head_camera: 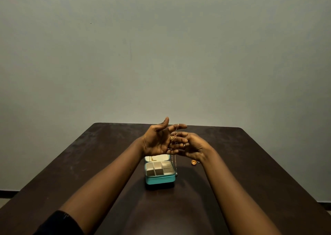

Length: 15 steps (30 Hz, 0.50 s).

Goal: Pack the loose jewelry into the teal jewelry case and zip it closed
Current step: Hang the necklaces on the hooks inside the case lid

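Note:
The teal jewelry case (pixel 160 179) lies open on the dark table, showing cream compartments; a gold piece lies in its raised lid (pixel 157 158). Above it my left hand (pixel 159 140) is held palm up with fingers spread, and a thin gold chain (pixel 174 156) is draped over those fingers and hangs down beside the case's right edge. My right hand (pixel 194 148) meets the left fingers with curled fingers at the chain; whether it pinches the chain is hidden. A small orange-gold piece of jewelry (pixel 193 162) lies on the table under my right wrist.
The dark brown table (pixel 250 163) runs to a plain grey-green wall at the back. Its left and right edges slant outward toward me. My bare forearms stretch over the near half of the table.

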### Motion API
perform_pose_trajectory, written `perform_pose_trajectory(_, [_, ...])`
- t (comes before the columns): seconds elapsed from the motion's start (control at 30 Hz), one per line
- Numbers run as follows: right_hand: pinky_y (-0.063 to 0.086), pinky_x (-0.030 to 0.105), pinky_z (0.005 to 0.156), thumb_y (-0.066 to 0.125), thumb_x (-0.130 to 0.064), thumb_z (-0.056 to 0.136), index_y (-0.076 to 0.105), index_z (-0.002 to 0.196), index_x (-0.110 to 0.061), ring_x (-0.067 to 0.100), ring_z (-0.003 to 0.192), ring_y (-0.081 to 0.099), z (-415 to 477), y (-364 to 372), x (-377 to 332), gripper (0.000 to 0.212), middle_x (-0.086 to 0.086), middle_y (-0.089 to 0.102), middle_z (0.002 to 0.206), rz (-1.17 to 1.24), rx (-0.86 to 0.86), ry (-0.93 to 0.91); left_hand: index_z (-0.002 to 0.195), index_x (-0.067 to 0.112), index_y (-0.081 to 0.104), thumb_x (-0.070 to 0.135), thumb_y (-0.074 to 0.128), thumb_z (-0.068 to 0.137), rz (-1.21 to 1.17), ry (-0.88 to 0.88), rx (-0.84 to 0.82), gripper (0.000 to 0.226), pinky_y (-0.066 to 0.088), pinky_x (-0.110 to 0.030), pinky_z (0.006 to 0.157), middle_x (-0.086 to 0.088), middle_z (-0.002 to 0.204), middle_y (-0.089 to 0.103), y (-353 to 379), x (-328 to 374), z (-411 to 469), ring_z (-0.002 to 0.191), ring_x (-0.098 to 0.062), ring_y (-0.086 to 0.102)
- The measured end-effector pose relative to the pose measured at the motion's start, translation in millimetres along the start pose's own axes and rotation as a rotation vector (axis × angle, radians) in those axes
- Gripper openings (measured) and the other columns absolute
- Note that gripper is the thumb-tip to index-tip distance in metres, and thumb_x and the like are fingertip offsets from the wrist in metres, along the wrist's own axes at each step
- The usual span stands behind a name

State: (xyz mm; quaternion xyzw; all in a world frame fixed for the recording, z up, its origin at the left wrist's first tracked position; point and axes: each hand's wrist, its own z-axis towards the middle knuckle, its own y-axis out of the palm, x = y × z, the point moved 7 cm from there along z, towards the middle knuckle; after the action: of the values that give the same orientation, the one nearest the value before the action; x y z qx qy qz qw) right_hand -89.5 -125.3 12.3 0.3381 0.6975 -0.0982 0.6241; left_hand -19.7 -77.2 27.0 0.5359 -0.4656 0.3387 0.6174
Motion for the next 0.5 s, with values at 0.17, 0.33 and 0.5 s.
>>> perform_pose_trajectory(0.17, [0.042, 0.031, 0.063, 0.044, -0.003, 0.082, 0.063, 0.076, -0.008, 0.012, 0.041, 0.044, -6, 6, -7, 0.021, 0.001, 0.043, 0.045, 0.112, -0.130, -0.026, 0.124, 0.027, 0.057, 0.069, 0.061, 0.069, 0.021, -0.037, -0.052, 0.070, 0.052, -0.036, 0.078, -0.012, 0.105, 0.068, 0, 4, -2, 0.090, -0.025, 0.067])
perform_pose_trajectory(0.33, [0.050, 0.035, 0.073, 0.051, -0.001, 0.088, 0.065, 0.090, -0.007, 0.011, 0.051, 0.060, 0, 2, -11, 0.016, 0.002, 0.063, 0.056, 0.000, -0.098, -0.088, 0.119, 0.026, 0.061, 0.069, 0.064, 0.067, 0.020, -0.051, -0.040, 0.068, 0.052, -0.038, 0.080, -0.010, 0.103, 0.068, -5, 7, -7, 0.091, -0.024, 0.067])
perform_pose_trajectory(0.5, [0.054, 0.033, 0.071, 0.054, -0.002, 0.088, 0.065, 0.086, -0.007, 0.017, 0.069, 0.065, 5, -6, -13, 0.012, 0.007, 0.066, 0.076, -0.055, -0.011, -0.124, 0.108, 0.025, 0.064, 0.068, 0.069, 0.063, 0.080, -0.071, 0.012, 0.062, 0.051, -0.037, 0.082, -0.014, 0.106, 0.064, -12, 10, -13, 0.094, -0.025, 0.065])
